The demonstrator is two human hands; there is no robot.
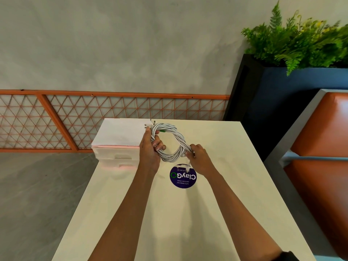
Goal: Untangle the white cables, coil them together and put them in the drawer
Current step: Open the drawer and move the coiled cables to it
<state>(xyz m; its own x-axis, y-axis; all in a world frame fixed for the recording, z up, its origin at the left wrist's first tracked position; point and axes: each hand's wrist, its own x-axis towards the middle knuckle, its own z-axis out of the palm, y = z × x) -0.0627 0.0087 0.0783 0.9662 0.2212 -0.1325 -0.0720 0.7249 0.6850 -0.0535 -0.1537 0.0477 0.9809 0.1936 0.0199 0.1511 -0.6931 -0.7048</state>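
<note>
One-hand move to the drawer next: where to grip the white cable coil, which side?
Grip the cable coil at its left arc, where the left hand holds it, from the left. Its open centre lets fingers wrap every strand; plugs stick out at the far end and by the right hand.

Both forearms stretched forward; left grip (150, 150), right grip (200, 160) clasp cable coil (176, 131), opposite sides.

White cables (179, 141) partly inside left hand (150, 149) (drawer unit (116, 157) right side behind it), sticker (182, 178) small print unreadable, plant (301, 42) cropped
</note>
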